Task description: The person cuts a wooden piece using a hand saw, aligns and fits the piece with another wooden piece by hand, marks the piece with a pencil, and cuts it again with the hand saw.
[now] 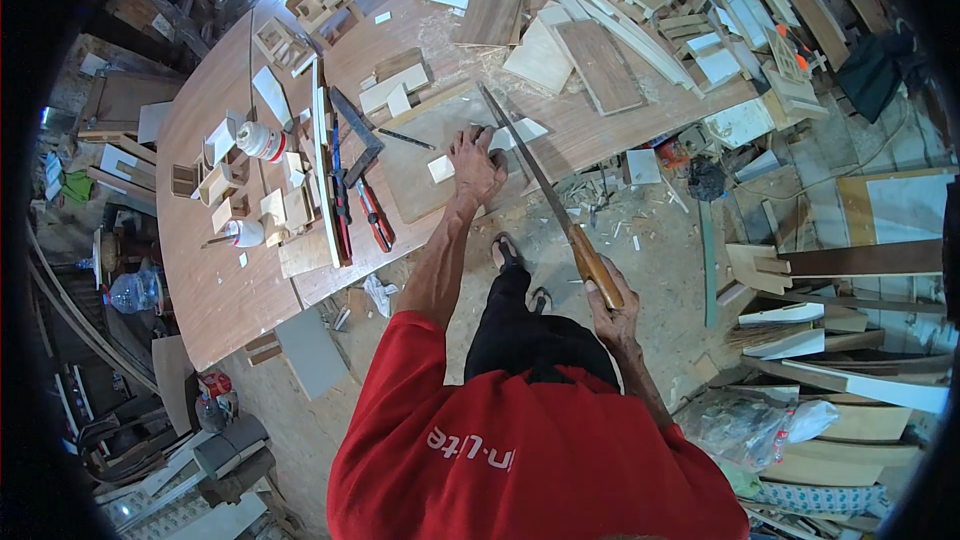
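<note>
My right hand point(612, 302) is closed around the wooden handle of a handsaw point(545, 180). Its long narrow blade slants up and left, crossing a white-faced wood piece point(520, 133) at the table's near edge. Bent fingers of my left hand point(478, 168) press down on that piece just left of the blade, partly hiding it. Under that hand lies a flat plywood board point(415, 190) with a raised strip along its far side. A small pale block point(440, 169) sits beside the left wrist, and a dark pencil-like stick point(405, 138) lies farther left.
Left of the board are a try square point(357, 135), a red-and-black tool point(375, 215), a glue bottle point(262, 141) and small wooden assemblies point(222, 185). Brown panels point(600, 65) and long strips lie at the back right. Offcuts point(690, 20) pile up farther right.
</note>
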A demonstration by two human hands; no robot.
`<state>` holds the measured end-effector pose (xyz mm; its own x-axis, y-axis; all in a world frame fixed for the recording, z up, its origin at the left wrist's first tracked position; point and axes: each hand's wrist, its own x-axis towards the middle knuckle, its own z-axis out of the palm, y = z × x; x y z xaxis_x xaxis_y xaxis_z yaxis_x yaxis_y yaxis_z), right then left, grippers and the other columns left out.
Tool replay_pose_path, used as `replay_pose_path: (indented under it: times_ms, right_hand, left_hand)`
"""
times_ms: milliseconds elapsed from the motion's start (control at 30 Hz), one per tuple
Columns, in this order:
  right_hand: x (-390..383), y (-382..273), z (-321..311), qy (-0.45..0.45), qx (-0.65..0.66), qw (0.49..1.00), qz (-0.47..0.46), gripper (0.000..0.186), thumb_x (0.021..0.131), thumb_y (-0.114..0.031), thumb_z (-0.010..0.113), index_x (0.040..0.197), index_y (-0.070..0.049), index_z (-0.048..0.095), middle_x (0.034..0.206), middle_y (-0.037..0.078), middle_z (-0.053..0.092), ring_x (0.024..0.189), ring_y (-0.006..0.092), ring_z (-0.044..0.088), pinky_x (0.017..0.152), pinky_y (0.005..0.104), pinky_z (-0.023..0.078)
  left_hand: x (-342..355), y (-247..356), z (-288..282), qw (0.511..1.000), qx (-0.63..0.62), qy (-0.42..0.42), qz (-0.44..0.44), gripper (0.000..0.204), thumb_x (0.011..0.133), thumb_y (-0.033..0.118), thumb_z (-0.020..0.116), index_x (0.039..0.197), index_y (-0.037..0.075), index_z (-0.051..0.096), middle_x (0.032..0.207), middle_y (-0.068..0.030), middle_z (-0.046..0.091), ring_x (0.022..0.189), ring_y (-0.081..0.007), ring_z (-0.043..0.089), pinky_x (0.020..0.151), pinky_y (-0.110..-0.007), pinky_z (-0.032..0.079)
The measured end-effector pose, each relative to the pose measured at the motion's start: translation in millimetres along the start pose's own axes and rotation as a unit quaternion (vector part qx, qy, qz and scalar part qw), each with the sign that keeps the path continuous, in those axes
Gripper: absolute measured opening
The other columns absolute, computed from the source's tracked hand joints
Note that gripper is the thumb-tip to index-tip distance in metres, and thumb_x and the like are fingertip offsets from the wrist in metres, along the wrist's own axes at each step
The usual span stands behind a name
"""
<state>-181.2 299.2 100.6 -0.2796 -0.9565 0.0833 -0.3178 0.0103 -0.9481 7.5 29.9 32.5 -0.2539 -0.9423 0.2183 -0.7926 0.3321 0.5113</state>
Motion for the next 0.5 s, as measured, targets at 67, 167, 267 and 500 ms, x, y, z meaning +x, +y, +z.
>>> replay_pose_path:
  times_ms: [67, 167, 267, 500]
  right_hand:
    - [4, -3, 1, -0.002, -0.001, 1.0, -0.008, 0.042, 0.089, -0.005, 0.063, 0.129, 0.004, 0.054, 0.122, 0.02, 0.063, 0.108, 0.026, 0.065, 0.089, 0.0332, 0.051]
    - [6, -11, 1, -0.006, 0.012, 1.0, 0.02, 0.042, 0.089, -0.004, 0.062, 0.129, 0.004, 0.053, 0.119, 0.02, 0.064, 0.107, 0.0255, 0.065, 0.088, 0.0329, 0.051]
    - [4, -6, 2, -0.009, 0.025, 0.997, 0.078, 0.042, 0.089, -0.004, 0.062, 0.129, 0.003, 0.052, 0.117, 0.019, 0.065, 0.104, 0.0245, 0.066, 0.087, 0.0329, 0.051]
    - [9, -9, 5, 0.004, -0.029, 1.0, -0.002, 0.04, 0.09, -0.008, 0.065, 0.127, 0.002, 0.054, 0.113, 0.018, 0.066, 0.098, 0.0224, 0.068, 0.082, 0.0316, 0.052]
  left_hand:
    - [1, 0, -1, 1.0, -0.009, 0.0, -0.008, 0.053, 0.068, 0.018, 0.063, 0.12, 0.011, 0.06, 0.12, -0.0127, 0.052, 0.115, -0.0341, 0.044, 0.099, -0.049, 0.033]
    - [3, 0, -1, 1.0, -0.012, 0.003, -0.005, 0.053, 0.068, 0.018, 0.063, 0.12, 0.011, 0.06, 0.119, -0.0126, 0.053, 0.115, -0.0341, 0.044, 0.1, -0.05, 0.033]
    - [6, 1, 1, 1.0, 0.0, 0.01, -0.002, 0.053, 0.065, 0.019, 0.063, 0.117, 0.008, 0.062, 0.12, -0.0134, 0.052, 0.114, -0.0328, 0.045, 0.099, -0.047, 0.033]
    - [20, -2, 13, 0.994, -0.037, 0.055, -0.092, 0.027, 0.076, 0.027, 0.065, 0.1, 0.016, 0.071, 0.111, -0.0096, 0.061, 0.107, -0.0327, 0.051, 0.093, -0.048, 0.038]
